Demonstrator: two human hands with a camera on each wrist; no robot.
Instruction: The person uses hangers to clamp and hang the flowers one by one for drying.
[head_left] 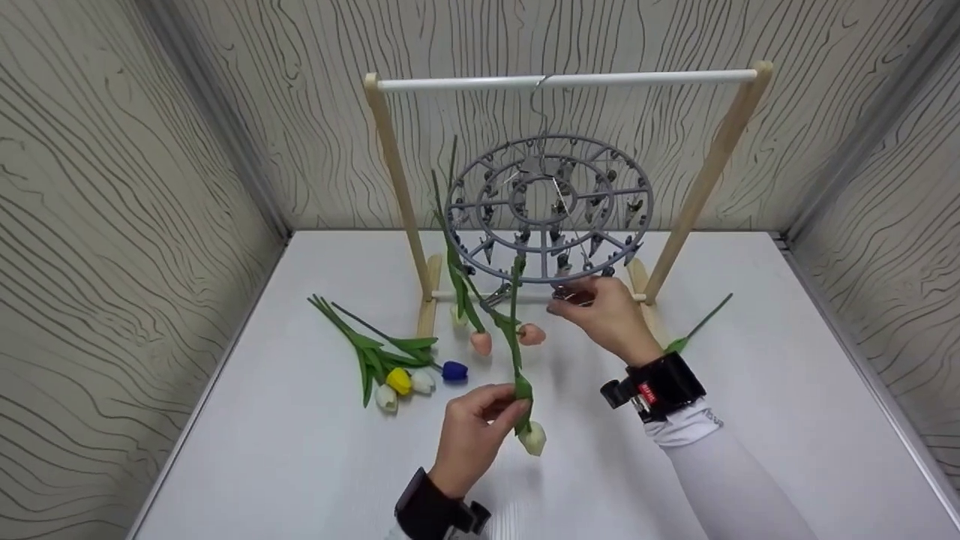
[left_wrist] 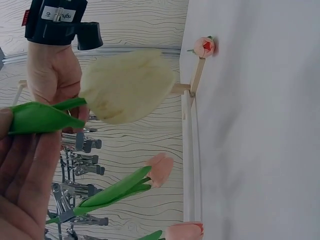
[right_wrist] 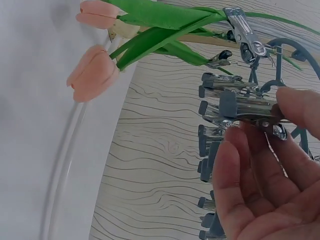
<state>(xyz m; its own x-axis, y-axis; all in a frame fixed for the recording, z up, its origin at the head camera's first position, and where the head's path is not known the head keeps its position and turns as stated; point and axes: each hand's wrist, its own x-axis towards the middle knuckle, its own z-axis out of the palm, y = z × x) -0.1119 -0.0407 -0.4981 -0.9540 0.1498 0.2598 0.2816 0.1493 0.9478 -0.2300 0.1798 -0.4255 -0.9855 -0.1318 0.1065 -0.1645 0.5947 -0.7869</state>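
My left hand (head_left: 472,431) pinches a white artificial tulip (head_left: 533,439) near its flower head. The head points down toward me, and the green stem runs up to the front rim of a grey round clip hanger (head_left: 649,199). At that rim my right hand (head_left: 611,319) holds a metal clip (right_wrist: 245,107) with grey tips between thumb and fingers. Just left of the stem, pink tulips (head_left: 481,343) hang head down from the hanger. One stem is gripped by a clip (right_wrist: 245,32) in the right wrist view. A pale tulip hangs partly hidden behind them.
The hanger hooks onto a white bar (head_left: 600,78) of a wooden rack (head_left: 709,187). On the white table (head_left: 285,465), white, yellow and blue tulips (head_left: 399,381) lie at left. Another tulip's stem (head_left: 705,321) shows beyond the right wrist; its pink head (left_wrist: 204,47) appears in the left wrist view.
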